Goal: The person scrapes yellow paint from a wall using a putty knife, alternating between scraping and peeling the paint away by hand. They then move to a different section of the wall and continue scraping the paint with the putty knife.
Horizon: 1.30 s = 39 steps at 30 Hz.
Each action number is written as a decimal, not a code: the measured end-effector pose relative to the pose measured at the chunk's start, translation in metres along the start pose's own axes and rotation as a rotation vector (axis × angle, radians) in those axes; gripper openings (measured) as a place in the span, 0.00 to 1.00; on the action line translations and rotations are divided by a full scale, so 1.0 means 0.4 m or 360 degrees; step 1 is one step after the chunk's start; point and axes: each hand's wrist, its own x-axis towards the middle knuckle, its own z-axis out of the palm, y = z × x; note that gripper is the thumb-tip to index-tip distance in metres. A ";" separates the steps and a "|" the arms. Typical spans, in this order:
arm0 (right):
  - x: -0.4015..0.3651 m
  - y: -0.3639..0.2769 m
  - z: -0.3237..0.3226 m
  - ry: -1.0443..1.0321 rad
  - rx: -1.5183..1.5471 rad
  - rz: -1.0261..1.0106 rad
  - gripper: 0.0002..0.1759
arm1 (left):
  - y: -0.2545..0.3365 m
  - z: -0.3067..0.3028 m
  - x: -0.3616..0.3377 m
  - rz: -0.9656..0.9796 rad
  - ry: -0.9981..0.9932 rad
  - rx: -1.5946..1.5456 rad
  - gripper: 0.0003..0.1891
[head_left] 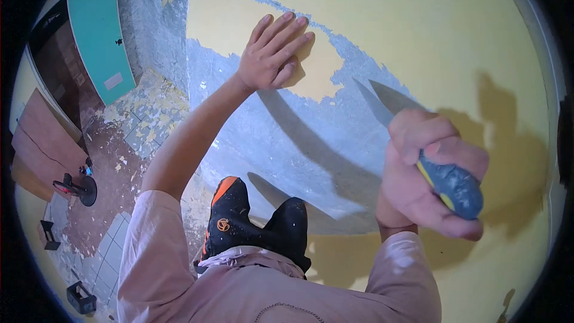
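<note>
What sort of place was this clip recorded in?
Probably a room under renovation: the wall is part yellow, part bare grey, pale flakes litter the tiled floor, and the right hand holds a scraper.

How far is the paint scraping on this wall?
Done: the grey wall area looks bare; paint flakes lie on the floor. In hand: the right hand holds a scraper by the ragged edge. Remaining: the yellow patch under the left hand, and yellow paint above.
</note>
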 end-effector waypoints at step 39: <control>0.032 0.013 0.041 0.0055 -0.0064 0.0096 0.43 | -0.002 -0.001 -0.005 0.0012 -0.0007 0.0016 0.27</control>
